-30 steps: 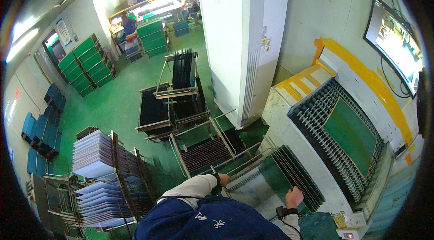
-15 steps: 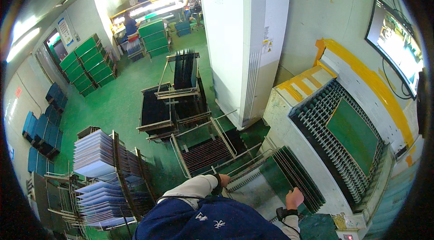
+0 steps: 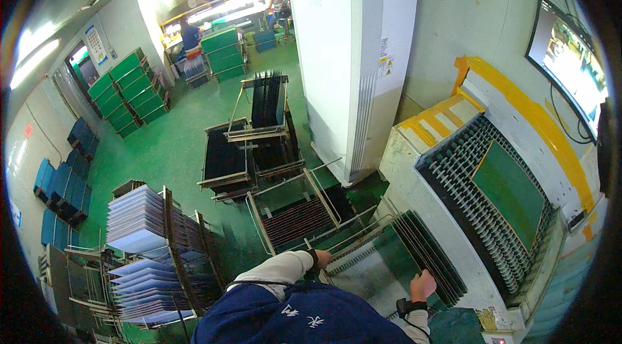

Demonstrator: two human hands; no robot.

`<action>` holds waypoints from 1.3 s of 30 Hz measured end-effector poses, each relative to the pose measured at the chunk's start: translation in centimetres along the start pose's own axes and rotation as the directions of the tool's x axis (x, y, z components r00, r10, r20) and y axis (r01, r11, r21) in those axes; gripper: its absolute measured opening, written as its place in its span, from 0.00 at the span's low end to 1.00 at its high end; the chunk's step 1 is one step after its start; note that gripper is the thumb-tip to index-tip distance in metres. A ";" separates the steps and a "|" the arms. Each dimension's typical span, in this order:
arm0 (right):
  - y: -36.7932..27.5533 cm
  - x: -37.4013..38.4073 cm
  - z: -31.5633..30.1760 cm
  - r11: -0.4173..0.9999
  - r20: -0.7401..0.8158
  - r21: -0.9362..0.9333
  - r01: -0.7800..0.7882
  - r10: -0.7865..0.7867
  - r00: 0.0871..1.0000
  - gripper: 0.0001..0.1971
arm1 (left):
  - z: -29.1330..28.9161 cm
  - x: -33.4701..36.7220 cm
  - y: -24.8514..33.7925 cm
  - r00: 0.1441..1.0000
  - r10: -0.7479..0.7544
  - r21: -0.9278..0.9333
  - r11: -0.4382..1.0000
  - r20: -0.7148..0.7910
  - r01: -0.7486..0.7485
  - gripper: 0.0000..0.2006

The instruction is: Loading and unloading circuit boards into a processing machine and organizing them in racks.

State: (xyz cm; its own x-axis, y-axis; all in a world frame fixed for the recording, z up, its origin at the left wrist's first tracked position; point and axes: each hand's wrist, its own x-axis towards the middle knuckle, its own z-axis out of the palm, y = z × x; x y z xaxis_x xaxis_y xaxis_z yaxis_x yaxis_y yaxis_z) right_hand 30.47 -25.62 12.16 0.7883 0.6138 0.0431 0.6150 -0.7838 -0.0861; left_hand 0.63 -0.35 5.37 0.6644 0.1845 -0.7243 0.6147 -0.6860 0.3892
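Low in front of me stands a slotted metal rack [image 3: 350, 277] with several thin green panels [image 3: 424, 253] on edge toward its right side. My right hand [image 3: 423, 286] is closed at the near edge of the leftmost panel, its fingers curled against that edge. My left hand [image 3: 322, 258] is closed at the rack's far left end; what its fingers hold is hidden from this angle. On the rollers of a conveyor machine [image 3: 447, 169] to the right lies another flat green panel [image 3: 512, 192].
Beyond my hands sit a second rack of dark panels [image 3: 295, 214] and stacked black racks [image 3: 256, 143]. A tall white cabinet [image 3: 353, 72] rises ahead. Racks of white sheets [image 3: 146, 227] stand at left. A screen [image 3: 570, 62] hangs on the right wall. People work at the back.
The view has shifted very slightly, moving the scene a little to the right. Both hands keep nearly the same places, and the panels look unmoved.
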 end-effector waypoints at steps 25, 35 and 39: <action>-0.3 0.2 0.3 1.000 0.046 0.012 -0.008 0.008 0.999 0.10 | 0.5 0.1 -0.4 1.000 -0.026 0.030 0.999 -0.003 0.026 0.17; 0.5 0.2 1.3 1.000 0.008 -0.003 -0.006 0.006 1.000 0.10 | -0.5 -1.0 0.5 1.000 -0.001 -0.028 1.000 -0.023 0.001 0.14; -0.4 0.1 0.5 1.000 -0.001 -0.028 0.002 -0.002 1.000 0.10 | 1.0 0.3 -0.8 0.999 0.009 0.028 1.000 -0.040 -0.008 0.13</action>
State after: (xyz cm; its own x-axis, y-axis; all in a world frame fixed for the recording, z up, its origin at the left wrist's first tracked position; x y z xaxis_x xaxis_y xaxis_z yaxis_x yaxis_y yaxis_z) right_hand 30.33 -25.23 11.73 0.7870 0.6153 0.0440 0.6169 -0.7849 -0.0577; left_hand -0.07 -0.43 4.27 0.6866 0.2065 -0.6971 0.5972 -0.7070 0.3788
